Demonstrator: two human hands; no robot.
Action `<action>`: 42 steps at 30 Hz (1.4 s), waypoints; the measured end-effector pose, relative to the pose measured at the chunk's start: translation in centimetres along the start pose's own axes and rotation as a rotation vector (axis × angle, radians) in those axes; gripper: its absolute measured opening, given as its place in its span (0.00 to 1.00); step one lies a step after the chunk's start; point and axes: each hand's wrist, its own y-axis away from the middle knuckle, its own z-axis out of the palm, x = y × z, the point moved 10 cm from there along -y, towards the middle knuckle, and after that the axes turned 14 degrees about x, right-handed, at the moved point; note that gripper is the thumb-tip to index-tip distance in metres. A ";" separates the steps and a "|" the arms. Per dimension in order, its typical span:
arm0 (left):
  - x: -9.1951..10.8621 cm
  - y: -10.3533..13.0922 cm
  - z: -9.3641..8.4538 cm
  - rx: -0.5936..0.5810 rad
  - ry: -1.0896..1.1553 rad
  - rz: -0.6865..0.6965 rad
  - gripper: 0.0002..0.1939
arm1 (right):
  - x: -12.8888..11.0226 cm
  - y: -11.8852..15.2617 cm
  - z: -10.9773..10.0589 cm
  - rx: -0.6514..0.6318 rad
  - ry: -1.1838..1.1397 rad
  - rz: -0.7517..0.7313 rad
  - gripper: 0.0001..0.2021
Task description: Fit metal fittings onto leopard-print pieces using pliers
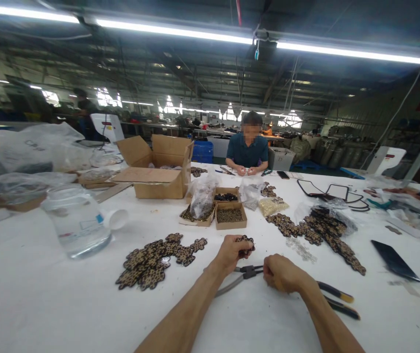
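My left hand is closed on a dark patterned flower piece, held above the white table. To its right, my right hand is closed, fingers pressed together; what it holds, if anything, is hidden. Grey-handled pliers lie between and beneath my hands, jaws toward my right hand. Pliers with black and yellow handles lie partly behind my right forearm. A pile of patterned flower pieces is on the left, another pile on the right. Small clear pieces lie beside the right pile.
Beyond my hands are a small box of brass-coloured parts, a bag of pale beads and an open cardboard box. A water jug stands left, a dark phone lies right. A person sits across the table.
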 end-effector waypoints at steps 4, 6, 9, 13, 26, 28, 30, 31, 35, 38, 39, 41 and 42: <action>0.9 0.4 0.6 -0.062 -0.072 0.081 0.10 | -0.4 0.0 -0.3 -0.016 -0.130 -0.025 0.03; 1.4 0.6 0.8 -0.081 -0.119 0.119 0.10 | -0.6 -0.2 -1.2 0.017 -0.272 -0.003 0.02; 1.9 0.9 1.0 -0.089 -0.172 0.164 0.10 | -0.7 -0.6 -3.3 0.117 -0.552 0.068 0.07; 2.4 1.2 1.3 -0.086 -0.176 0.195 0.10 | -1.4 -1.0 -5.1 0.206 -0.832 0.086 0.14; 2.9 1.8 1.6 -0.102 -0.180 0.209 0.08 | -0.7 -1.7 -3.6 0.261 -0.893 0.085 0.17; 2.9 1.8 1.6 -0.110 -0.187 0.207 0.08 | -0.7 -1.7 -3.6 0.262 -0.892 0.079 0.17; 2.7 1.8 1.7 -0.109 -0.186 0.188 0.08 | -0.7 -1.7 -3.5 0.264 -0.889 0.077 0.17; 2.6 1.8 1.7 -0.108 -0.178 0.173 0.08 | -0.7 -1.7 -3.5 0.270 -0.887 0.078 0.17; 1.8 1.9 2.0 -0.141 -0.085 0.085 0.08 | -0.5 -1.8 -3.3 0.264 -0.897 0.088 0.17; 1.3 2.1 2.3 -0.169 0.020 0.021 0.08 | -0.3 -1.9 -3.4 0.271 -0.907 0.094 0.16; 1.2 2.1 2.3 -0.170 0.049 0.007 0.08 | -0.3 -1.9 -3.7 0.293 -0.911 0.090 0.15; 1.0 2.1 2.2 -0.168 0.093 -0.017 0.08 | -0.2 -1.8 -4.5 0.362 -0.903 0.070 0.13; 0.9 2.0 2.2 -0.169 0.108 -0.029 0.09 | -0.4 -1.7 -5.0 0.395 -0.887 0.054 0.12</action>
